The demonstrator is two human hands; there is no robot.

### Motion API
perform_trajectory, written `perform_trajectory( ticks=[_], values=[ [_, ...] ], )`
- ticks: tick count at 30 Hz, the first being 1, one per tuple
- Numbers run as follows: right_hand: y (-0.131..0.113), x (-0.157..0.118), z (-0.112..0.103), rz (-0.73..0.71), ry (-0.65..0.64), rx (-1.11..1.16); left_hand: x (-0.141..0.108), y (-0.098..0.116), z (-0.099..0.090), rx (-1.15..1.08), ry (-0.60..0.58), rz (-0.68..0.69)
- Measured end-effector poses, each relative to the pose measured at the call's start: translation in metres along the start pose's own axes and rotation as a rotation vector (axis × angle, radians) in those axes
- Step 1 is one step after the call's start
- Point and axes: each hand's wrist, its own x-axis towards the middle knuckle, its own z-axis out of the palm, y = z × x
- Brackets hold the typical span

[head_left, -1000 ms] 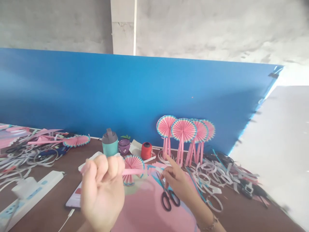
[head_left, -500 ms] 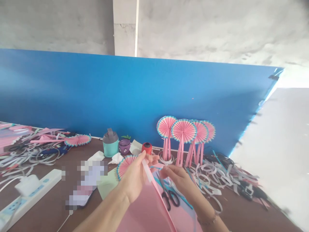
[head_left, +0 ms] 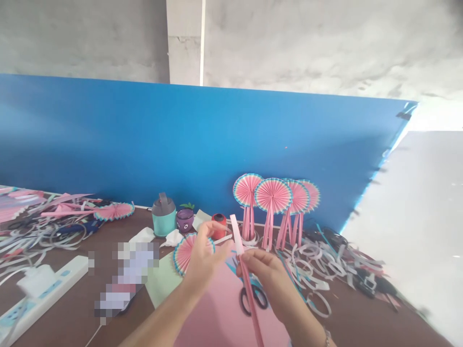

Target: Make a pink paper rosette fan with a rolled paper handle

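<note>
My right hand (head_left: 265,274) pinches a long folded pink paper strip (head_left: 249,294) near its pale upper end. The strip slants down toward the bottom edge, over the handles of black scissors (head_left: 261,296). To its left, my left hand (head_left: 208,255) has its thumb and fingers apart. A thin whitish strip shows by the left fingertips; whether they touch it is unclear. Beneath both hands lies pink paper (head_left: 213,318), with green paper (head_left: 161,279) at its left. A round pleated pink fan (head_left: 183,253) rests partly behind my left hand.
Several pink fans (head_left: 274,195) stand against the blue panel (head_left: 181,140). A teal bottle (head_left: 164,219), purple cup (head_left: 185,220) and red object (head_left: 218,227) are at the back. Loose strips (head_left: 307,265), a phone (head_left: 132,277) and a power strip (head_left: 47,289) flank the papers.
The pink strip's upper end has moved right, from my left hand into my right hand's pinch. My left hand has let go and opened. The view has shifted slightly.
</note>
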Motion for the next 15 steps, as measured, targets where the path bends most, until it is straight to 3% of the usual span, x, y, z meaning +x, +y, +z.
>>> perform_trajectory(
  ticks=[3,5,8,15],
  values=[
    [-0.0033,0.0005,-0.0017,-0.007,0.018,0.083,-0.0007,-0.0059,-0.0055,0.434,0.053,0.614],
    [-0.0049,0.0006,-0.0023,0.007,0.024,0.117,-0.0011,-0.007,-0.0077,0.645,0.03,0.865],
    [-0.0052,0.0008,-0.0036,0.008,0.024,0.105,-0.002,-0.0058,-0.0076,0.774,0.05,0.997],
    [-0.0039,0.0006,-0.0067,-0.006,0.011,0.023,-0.004,-0.0112,-0.0082,0.851,0.043,1.064]
  ],
)
